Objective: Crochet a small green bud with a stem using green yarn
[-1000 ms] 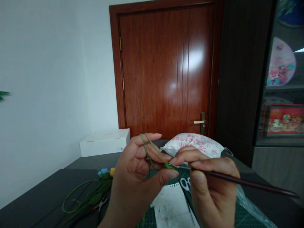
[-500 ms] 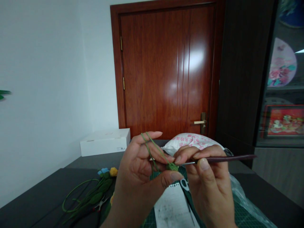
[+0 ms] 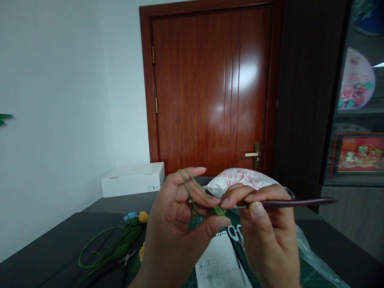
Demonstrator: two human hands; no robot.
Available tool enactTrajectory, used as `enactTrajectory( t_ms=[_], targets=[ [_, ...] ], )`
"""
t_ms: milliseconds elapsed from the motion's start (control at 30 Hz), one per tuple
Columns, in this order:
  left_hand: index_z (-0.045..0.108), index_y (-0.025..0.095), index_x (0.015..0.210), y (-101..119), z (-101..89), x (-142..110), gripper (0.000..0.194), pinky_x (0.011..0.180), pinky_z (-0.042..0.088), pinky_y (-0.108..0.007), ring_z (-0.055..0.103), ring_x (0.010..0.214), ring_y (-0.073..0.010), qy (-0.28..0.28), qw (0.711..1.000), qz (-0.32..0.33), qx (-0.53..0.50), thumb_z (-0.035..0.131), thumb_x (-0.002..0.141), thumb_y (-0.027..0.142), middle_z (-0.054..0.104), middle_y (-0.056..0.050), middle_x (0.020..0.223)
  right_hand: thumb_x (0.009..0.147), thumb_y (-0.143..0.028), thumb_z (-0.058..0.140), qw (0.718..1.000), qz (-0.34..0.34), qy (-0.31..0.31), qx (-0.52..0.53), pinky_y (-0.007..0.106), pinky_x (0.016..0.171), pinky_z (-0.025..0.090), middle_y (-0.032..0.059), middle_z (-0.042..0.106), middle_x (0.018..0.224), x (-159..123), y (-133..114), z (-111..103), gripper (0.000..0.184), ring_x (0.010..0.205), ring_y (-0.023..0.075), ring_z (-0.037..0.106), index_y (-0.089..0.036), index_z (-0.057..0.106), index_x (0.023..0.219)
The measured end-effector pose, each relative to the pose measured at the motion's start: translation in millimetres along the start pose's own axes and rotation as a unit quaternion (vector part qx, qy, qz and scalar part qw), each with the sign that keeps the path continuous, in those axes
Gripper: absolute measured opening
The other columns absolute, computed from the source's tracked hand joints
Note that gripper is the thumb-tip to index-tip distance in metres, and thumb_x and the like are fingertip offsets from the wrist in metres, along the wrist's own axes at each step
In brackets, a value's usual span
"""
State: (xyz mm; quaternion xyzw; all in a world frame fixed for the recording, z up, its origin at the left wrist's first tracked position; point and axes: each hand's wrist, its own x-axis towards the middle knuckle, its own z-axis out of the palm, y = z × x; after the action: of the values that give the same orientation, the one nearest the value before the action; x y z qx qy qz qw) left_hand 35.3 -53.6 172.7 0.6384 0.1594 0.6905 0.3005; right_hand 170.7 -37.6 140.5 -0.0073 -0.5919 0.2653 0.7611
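My left hand (image 3: 175, 228) pinches a small green crocheted piece (image 3: 218, 211) between thumb and fingers, with green yarn (image 3: 192, 192) looped over its raised fingers. My right hand (image 3: 267, 228) grips a crochet hook (image 3: 295, 203) with a long dark handle, held level. The thin metal tip of the hook reaches the green piece, and the tip's end is hidden in the stitches.
Under my hands lies a green cutting mat (image 3: 196, 224) with white scissors (image 3: 235, 234) and a paper sheet (image 3: 214, 266). Crocheted flowers on green stems (image 3: 120, 244) and pliers (image 3: 127, 257) lie left on the dark table (image 3: 45, 250). Behind stand a white box (image 3: 132, 180) and a printed white bag (image 3: 243, 179).
The hook's handle has swung up from slanting down to the right to nearly level. My right hand has risen slightly, and my left hand has stayed nearly still.
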Motion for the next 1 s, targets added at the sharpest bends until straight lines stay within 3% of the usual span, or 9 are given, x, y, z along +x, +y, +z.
enactTrajectory(
  t_ms=[300, 667, 833, 1000],
  targets=[
    [0.063, 0.023, 0.119, 1.2, 0.1, 0.2, 0.060, 0.072, 0.062, -0.021, 0.070, 0.075, -0.0134, 0.011, 0.999, 0.003, 0.033, 0.089, 0.068, 0.006, 0.070, 0.003, 0.076, 0.102, -0.017, 0.054, 0.996, -0.051, -0.005, -0.077, 0.038, 0.088, 0.054, 0.0008, 0.075, 0.094, 2.5, -5.3, -3.4, 0.009, 0.095, 0.0184, 0.071, -0.024, 0.060, 0.103],
    [0.064, 0.027, 0.125, -3.1, -4.1, -4.3, 0.059, 0.077, 0.062, -0.019, 0.073, 0.079, -0.0125, 0.018, 0.995, 0.038, 0.091, 0.086, 0.074, 0.008, 0.071, 0.003, 0.081, 0.097, -0.012, 0.061, 0.980, -0.101, -0.092, -0.142, 0.041, 0.090, 0.053, 0.0006, 0.077, 0.103, 6.8, -6.6, -12.7, 0.018, 0.097, 0.0196, 0.071, -0.025, 0.062, 0.110],
    [0.065, 0.024, 0.122, 1.7, -2.5, -1.8, 0.063, 0.073, 0.062, -0.019, 0.072, 0.075, -0.0126, 0.021, 0.997, 0.019, 0.075, 0.090, 0.067, 0.005, 0.071, 0.004, 0.077, 0.101, -0.022, 0.060, 0.999, 0.013, -0.040, -0.018, 0.036, 0.085, 0.051, -0.0019, 0.073, 0.093, 5.1, 2.2, -9.8, 0.007, 0.090, 0.0172, 0.068, -0.029, 0.061, 0.102],
    [0.065, 0.023, 0.119, 7.4, 0.5, 0.2, 0.061, 0.074, 0.062, -0.019, 0.073, 0.075, -0.0128, 0.028, 0.997, 0.022, 0.065, 0.090, 0.066, 0.004, 0.072, 0.004, 0.075, 0.100, -0.030, 0.062, 0.988, 0.131, -0.010, 0.076, 0.030, 0.083, 0.047, -0.0029, 0.069, 0.090, 3.1, 4.3, -5.0, 0.009, 0.087, 0.0145, 0.062, -0.027, 0.060, 0.091]
  ],
)
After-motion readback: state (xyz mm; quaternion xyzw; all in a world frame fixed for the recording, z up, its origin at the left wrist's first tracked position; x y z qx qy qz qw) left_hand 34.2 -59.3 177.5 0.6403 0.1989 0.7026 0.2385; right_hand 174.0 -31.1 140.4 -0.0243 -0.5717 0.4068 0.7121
